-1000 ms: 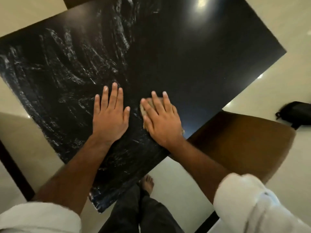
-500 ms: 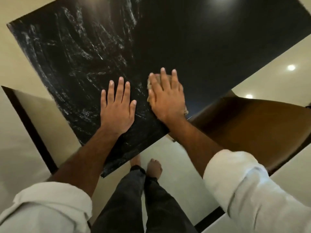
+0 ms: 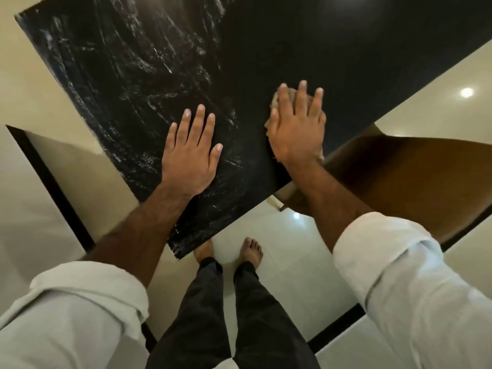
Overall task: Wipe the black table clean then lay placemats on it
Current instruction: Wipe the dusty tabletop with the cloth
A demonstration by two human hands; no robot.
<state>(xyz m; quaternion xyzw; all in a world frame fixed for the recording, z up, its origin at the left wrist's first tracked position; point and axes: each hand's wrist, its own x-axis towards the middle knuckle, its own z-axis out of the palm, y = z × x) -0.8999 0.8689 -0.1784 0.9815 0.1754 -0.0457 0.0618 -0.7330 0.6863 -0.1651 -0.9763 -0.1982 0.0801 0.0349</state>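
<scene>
On the table [image 3: 306, 43], the flat right hand [image 3: 295, 129] is pressing a cloth [image 3: 275, 101], the left hand [image 3: 189, 155] lying flat, empty. Streaks [image 3: 133, 75] are showing; no placemats.

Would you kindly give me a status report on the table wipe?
Left hand flat on black table, holding nothing. Right hand flat, pressing cloth near the edge. Streaks on the left half. Brown chair at the right edge.

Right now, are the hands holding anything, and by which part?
Nothing is gripped. The right hand presses flat on the middle of a beige cloth on the black table. The left hand lies flat on the table, empty.
</scene>
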